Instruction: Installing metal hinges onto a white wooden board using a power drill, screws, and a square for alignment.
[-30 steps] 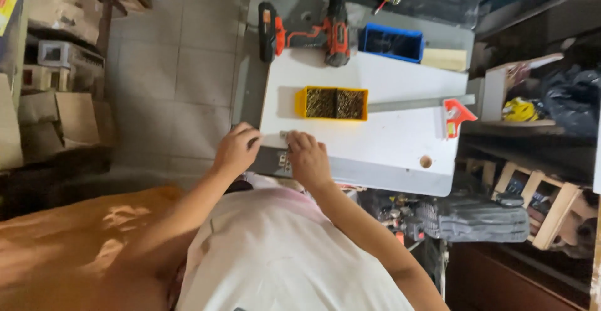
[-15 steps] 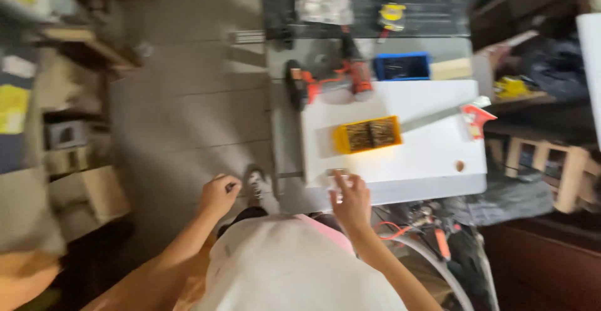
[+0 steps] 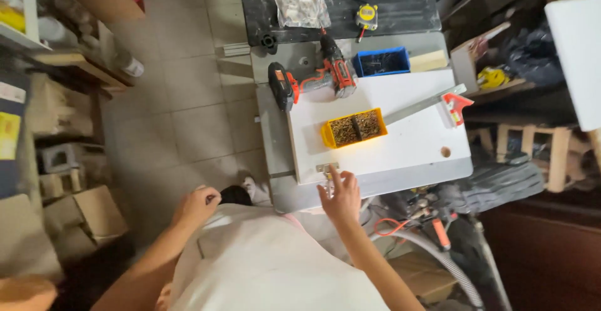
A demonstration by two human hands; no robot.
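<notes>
My right hand [image 3: 341, 197] rests at the near edge of a white board [image 3: 400, 148], its fingers on a small metal hinge [image 3: 327, 169] fixed there. My left hand [image 3: 195, 206] hangs off the table to the left, fingers curled over something small that I cannot make out. On the board stand a yellow bin of screws [image 3: 354, 127] and a metal square with a red handle [image 3: 438, 103]. A red and black cordless drill [image 3: 313, 78] lies at the board's far left corner.
Behind the board are a blue bin [image 3: 381, 62], a yellow tape measure [image 3: 366, 16] and a clear bag of parts [image 3: 303, 7] on a dark bench. Cardboard boxes [image 3: 87, 214] and shelves line the left. Hoses and wooden frames [image 3: 538, 154] crowd the right.
My left hand has come off the board's edge and swung out to the left over the floor. My right hand stays at the near edge. The view has shifted left.
</notes>
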